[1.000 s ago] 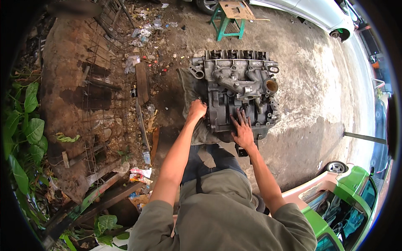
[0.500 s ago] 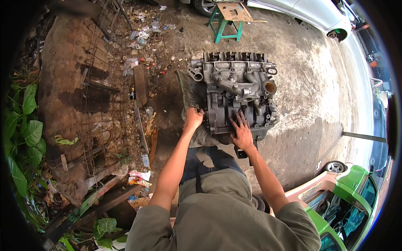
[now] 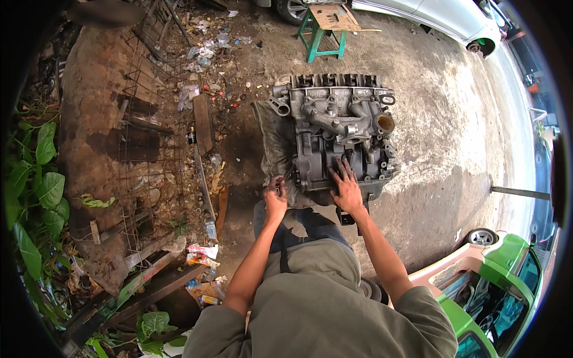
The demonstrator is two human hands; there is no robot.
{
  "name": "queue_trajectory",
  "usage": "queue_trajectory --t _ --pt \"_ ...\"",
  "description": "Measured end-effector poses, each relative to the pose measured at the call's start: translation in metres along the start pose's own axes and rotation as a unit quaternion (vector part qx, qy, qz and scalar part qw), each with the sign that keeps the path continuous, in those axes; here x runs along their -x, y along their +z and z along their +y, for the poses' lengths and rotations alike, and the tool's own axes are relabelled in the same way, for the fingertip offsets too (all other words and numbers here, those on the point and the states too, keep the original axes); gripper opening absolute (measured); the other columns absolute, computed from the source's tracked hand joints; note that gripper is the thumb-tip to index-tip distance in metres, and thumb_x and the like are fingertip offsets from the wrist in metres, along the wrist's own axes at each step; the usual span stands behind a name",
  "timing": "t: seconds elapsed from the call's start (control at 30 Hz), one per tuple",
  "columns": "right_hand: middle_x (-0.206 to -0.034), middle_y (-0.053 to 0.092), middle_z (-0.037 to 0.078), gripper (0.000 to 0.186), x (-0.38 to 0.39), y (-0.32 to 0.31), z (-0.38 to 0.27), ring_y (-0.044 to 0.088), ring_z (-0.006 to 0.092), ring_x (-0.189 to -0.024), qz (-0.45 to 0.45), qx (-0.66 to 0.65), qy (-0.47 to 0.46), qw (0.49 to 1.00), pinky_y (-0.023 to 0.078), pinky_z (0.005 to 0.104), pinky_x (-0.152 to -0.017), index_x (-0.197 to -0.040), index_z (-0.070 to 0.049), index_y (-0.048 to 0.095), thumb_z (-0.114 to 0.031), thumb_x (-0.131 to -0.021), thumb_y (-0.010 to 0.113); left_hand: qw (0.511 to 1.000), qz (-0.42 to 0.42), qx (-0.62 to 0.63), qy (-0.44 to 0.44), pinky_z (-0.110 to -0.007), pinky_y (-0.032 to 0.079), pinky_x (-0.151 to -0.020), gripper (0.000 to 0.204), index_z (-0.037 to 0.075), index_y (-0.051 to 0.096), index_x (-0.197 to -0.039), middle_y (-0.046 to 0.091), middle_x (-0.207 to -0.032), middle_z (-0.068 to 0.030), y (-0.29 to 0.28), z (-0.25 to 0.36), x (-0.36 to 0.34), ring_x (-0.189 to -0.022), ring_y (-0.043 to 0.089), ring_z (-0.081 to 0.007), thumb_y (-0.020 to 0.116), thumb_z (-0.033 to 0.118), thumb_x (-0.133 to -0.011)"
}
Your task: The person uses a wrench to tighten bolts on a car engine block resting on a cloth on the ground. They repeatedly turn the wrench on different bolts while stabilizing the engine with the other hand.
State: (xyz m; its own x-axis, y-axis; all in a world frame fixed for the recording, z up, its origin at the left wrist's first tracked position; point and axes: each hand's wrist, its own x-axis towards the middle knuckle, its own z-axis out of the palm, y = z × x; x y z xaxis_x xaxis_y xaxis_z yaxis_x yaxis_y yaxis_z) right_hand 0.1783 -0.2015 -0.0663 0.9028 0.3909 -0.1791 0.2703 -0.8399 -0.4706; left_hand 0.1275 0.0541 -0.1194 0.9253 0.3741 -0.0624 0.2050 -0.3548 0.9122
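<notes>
A car engine with a dark block lies in front of me on a dirty grey cloth. A pale metal intake manifold is on its upper part, with an open round port toward the right. My right hand rests on the near part of the block, its fingers stretched out and spread. Just off the near left corner of the engine, my left hand is closed with curled, blackened fingers. Anything small between those fingertips is too hard to make out.
Beyond the engine stands a green stool with a board and small parts on top. A silver car is parked behind it. Litter, wooden planks and rusty wire mesh line the left. A green vehicle stands at the lower right.
My left hand has come away from the engine's left side and moved nearer to me, its fingers now curled upward. My right hand has stayed on the block.
</notes>
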Motion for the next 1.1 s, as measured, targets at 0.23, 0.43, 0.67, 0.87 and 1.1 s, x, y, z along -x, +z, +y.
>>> queue_trajectory --t 0.23,0.43,0.67,0.87,1.1 --pt "-0.173 0.021 0.009 0.085 0.000 -0.001 -0.002 0.016 0.0359 -0.160 0.004 -0.004 0.002 1.000 0.024 0.0556 -0.128 -0.160 -0.020 0.042 -0.013 -0.082 0.074 0.980 -0.067 0.068 -0.175 -0.033 0.051 -0.060 0.018 0.000 0.073 -0.103 0.072 -0.076 -0.0111 -0.013 -0.012 -0.041 -0.064 0.067 -0.0151 0.074 0.017 -0.099" --pt "-0.173 0.022 0.009 0.085 0.000 -0.001 -0.004 0.016 0.0351 -0.160 0.000 0.001 0.012 1.000 0.025 0.0558 -0.128 -0.160 -0.021 0.041 -0.014 -0.083 0.074 0.947 -0.112 0.223 -0.201 -0.032 0.054 -0.067 0.015 -0.003 0.074 -0.104 0.074 -0.086 -0.0089 -0.019 -0.008 -0.047 -0.072 0.068 -0.0160 0.074 0.011 -0.099" --pt "-0.172 0.023 0.008 0.083 -0.001 0.000 -0.004 0.017 0.0348 -0.160 0.003 -0.004 0.016 1.000 0.026 0.0562 -0.127 -0.159 -0.022 0.042 -0.014 -0.083 0.073 0.974 -0.191 0.099 -0.074 -0.034 0.055 -0.068 0.021 -0.005 0.072 -0.104 0.074 -0.090 -0.0137 -0.011 -0.008 -0.046 -0.074 0.070 -0.0166 0.063 0.014 -0.106" --pt "-0.171 0.025 0.009 0.083 -0.001 0.002 -0.003 0.018 0.0349 -0.160 0.011 -0.005 0.016 1.000 0.026 0.0554 -0.127 -0.159 -0.022 0.043 -0.013 -0.082 0.074 0.990 -0.124 0.024 -0.056 -0.037 0.051 -0.058 0.035 -0.006 0.070 -0.098 0.070 -0.073 -0.0141 -0.023 0.002 -0.054 -0.060 0.067 -0.0196 0.058 0.026 -0.108" --pt "-0.170 0.027 0.009 0.084 0.000 0.002 -0.004 0.020 0.0352 -0.159 0.024 -0.012 0.010 1.000 0.027 0.0537 -0.127 -0.159 -0.022 0.043 -0.011 -0.081 0.073 0.990 -0.112 -0.081 -0.003 -0.050 0.053 -0.069 0.031 -0.006 0.070 -0.101 0.071 -0.083 -0.0269 -0.006 -0.001 -0.095 -0.077 0.070 -0.0432 0.058 0.022 -0.106"
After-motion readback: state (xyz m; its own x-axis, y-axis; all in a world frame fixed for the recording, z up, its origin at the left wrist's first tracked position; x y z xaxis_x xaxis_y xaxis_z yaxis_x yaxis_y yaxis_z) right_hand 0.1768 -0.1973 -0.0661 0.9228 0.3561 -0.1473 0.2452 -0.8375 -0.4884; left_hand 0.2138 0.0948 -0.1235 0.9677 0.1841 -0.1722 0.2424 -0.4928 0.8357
